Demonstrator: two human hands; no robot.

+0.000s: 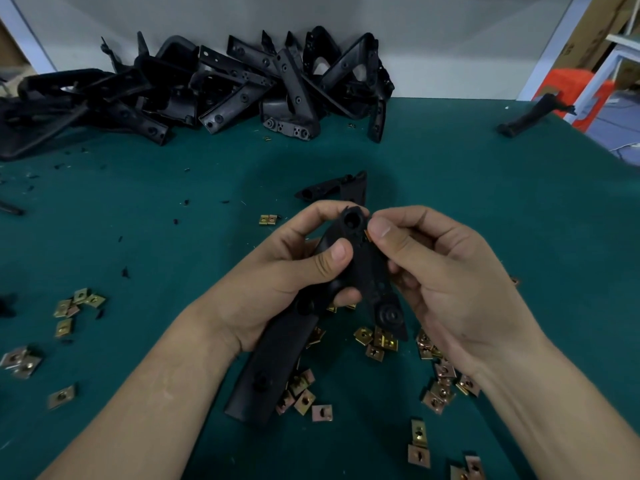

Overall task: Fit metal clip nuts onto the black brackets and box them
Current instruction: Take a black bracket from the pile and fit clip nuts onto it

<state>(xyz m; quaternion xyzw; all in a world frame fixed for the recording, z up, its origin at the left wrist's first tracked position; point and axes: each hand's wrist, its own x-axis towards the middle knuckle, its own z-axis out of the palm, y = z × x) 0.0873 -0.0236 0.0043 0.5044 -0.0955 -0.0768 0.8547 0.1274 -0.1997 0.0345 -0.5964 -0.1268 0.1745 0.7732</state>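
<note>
Loose brass-coloured clip nuts are scattered near the green table's front edge. Above, a long black plastic bracket is gripped by the left hand, angled away; a clip nut is pinched by the right hand.

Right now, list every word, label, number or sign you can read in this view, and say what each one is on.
No text can be read.
Cardboard cartons at top right: dark printed marks, too blurred to read.
Black bracket held in the hands, bracket pile at the wall: moulded holes only, no lettering visible.
Clip nuts on the green table: plain metal, no marks legible.
</note>
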